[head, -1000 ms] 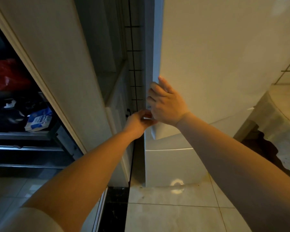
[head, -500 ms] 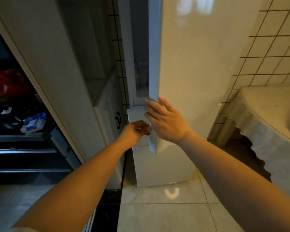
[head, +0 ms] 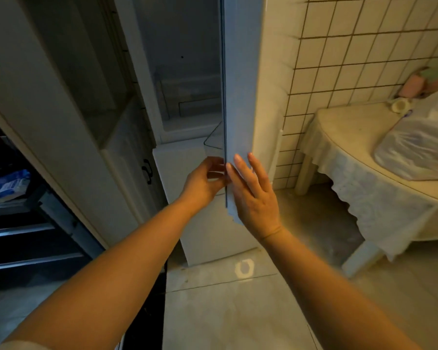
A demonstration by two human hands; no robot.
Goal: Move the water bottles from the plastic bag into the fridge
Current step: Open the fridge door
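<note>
The white fridge point(head: 195, 233) stands ahead with its upper door point(head: 240, 97) swung out edge-on toward me. Behind the door the dim inside shows pale shelves point(head: 190, 104). My left hand point(head: 202, 181) curls its fingers around the door's lower inner edge. My right hand point(head: 254, 195) lies flat, fingers spread, against the door's outer face near its bottom corner. A whitish plastic bag point(head: 415, 142) rests on the table at the right; no bottles can be made out through it.
A round table point(head: 352, 137) with a lace cloth stands right of the fridge against a tiled wall point(head: 352, 46). A tall white cabinet point(head: 68, 109) is close on the left, with dark shelves point(head: 23, 236) beyond it. Pale floor tiles point(head: 238, 311) lie below.
The fridge door has swung further open, from nearly closed to edge-on, revealing the inside. Both hands stayed on the door's lower edge and moved with it; the table and bag came into view.
</note>
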